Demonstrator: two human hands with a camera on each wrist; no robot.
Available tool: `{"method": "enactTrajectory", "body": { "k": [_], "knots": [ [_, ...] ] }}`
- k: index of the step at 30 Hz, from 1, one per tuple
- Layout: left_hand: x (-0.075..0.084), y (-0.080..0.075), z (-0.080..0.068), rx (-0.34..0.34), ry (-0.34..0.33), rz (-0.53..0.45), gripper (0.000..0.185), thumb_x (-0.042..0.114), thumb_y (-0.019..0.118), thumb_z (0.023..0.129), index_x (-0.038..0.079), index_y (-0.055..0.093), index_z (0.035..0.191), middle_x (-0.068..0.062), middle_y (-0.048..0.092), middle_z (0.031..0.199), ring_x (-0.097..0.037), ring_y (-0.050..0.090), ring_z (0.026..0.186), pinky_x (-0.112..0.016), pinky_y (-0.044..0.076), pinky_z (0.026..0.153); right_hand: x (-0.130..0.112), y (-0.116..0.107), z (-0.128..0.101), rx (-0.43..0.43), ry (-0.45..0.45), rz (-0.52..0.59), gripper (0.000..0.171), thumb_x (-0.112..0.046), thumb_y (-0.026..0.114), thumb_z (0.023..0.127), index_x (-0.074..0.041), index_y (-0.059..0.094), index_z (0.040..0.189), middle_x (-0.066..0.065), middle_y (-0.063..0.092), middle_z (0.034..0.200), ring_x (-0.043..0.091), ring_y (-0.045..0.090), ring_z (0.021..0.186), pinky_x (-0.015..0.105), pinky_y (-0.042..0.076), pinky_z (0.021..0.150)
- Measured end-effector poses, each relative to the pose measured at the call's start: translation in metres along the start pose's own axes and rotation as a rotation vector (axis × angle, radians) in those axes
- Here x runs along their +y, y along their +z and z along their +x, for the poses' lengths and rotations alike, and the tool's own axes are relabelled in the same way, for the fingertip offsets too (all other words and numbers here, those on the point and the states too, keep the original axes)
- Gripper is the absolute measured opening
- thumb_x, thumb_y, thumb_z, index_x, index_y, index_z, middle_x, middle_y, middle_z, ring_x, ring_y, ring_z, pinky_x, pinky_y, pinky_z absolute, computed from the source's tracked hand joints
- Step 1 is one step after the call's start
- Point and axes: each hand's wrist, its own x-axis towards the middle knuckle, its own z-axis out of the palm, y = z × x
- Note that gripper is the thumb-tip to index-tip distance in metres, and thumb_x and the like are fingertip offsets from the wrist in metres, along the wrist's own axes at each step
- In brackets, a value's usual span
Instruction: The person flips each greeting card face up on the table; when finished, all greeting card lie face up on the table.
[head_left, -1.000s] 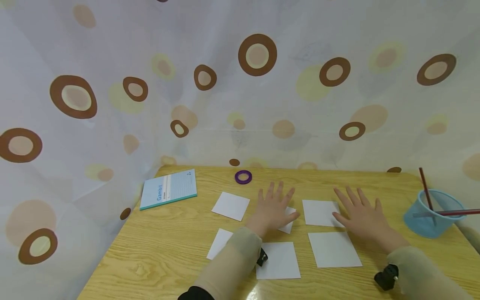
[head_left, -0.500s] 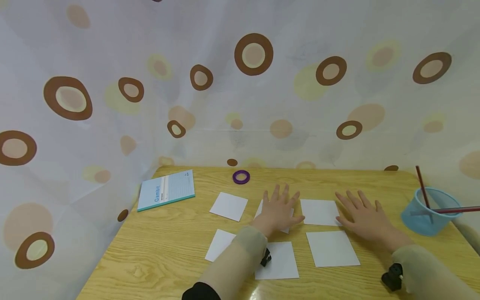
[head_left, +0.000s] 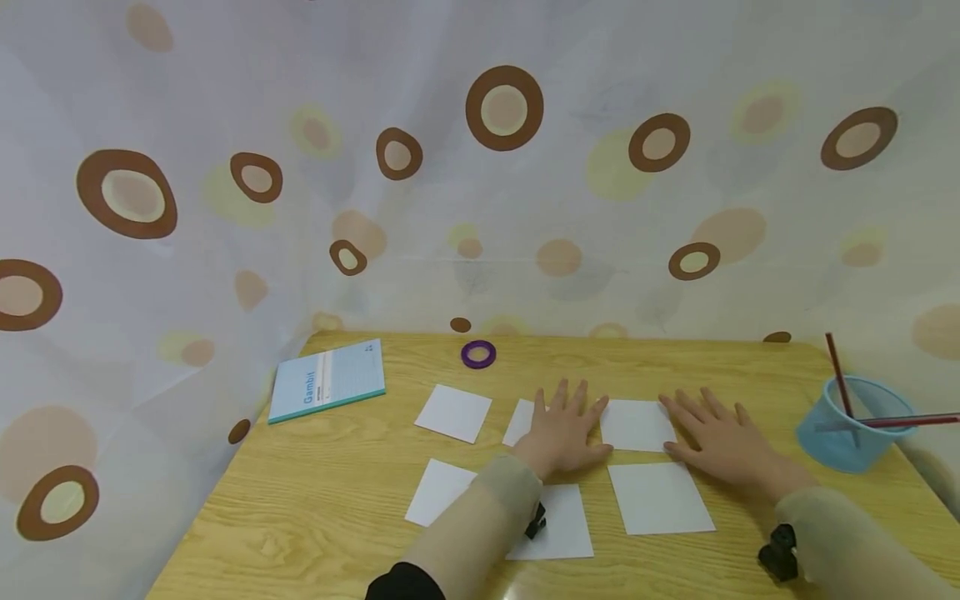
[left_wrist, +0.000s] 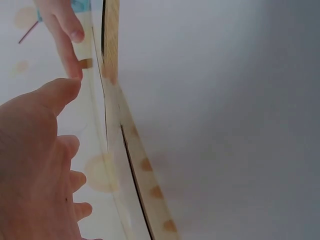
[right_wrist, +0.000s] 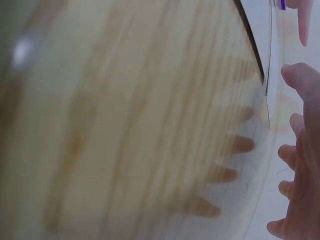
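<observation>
Wooden desk (head_left: 300,533) under both hands, spotted curtain (head_left: 480,167) beyond the fingertips. Blue notebook (head_left: 327,379) well off to the left of the left hand (head_left: 566,433), blue cup (head_left: 855,425) to the right of the right hand (head_left: 720,446). Left hand flat, fingers spread, pressing a white paper square (head_left: 522,421); right hand flat, fingers straight, touching another paper square (head_left: 636,425) lying between the two hands. Purple ring (head_left: 478,354) beyond the left hand.
</observation>
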Motion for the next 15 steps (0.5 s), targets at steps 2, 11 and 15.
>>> {"method": "enactTrajectory", "body": {
  "k": [2,11,15],
  "knots": [
    [0.0016,0.0009,0.0003,-0.011,0.005,0.009,0.074,0.074,0.031,0.095,0.044,0.005,0.157,0.004,0.005,0.168,-0.026,0.006,0.155,-0.058,0.016,0.122,-0.0007,0.0008,0.0003,0.002,-0.007,0.009,0.077,-0.061,0.053,0.094,-0.025,0.027,0.157,0.02,0.034,0.158,0.055,0.021,0.143,0.083,0.015,0.102],
    [0.0052,0.0,0.0009,-0.019,0.008,0.069,0.069,0.069,0.032,0.097,0.045,0.006,0.157,0.008,0.006,0.168,-0.024,0.011,0.155,-0.055,0.02,0.122,-0.0037,-0.0047,0.0024,-0.019,-0.033,0.016,0.075,-0.061,0.052,0.094,-0.027,0.029,0.157,0.017,0.035,0.158,0.054,0.021,0.143,0.083,0.013,0.103],
    [0.0064,-0.0017,-0.0024,-0.035,0.013,0.099,0.067,0.068,0.033,0.098,0.046,0.007,0.157,0.009,0.008,0.167,-0.023,0.014,0.154,-0.053,0.023,0.122,-0.0031,-0.0023,0.0019,-0.031,-0.04,0.007,0.073,-0.062,0.052,0.094,-0.028,0.032,0.156,0.016,0.037,0.157,0.053,0.023,0.143,0.082,0.014,0.103]
  ]
}}
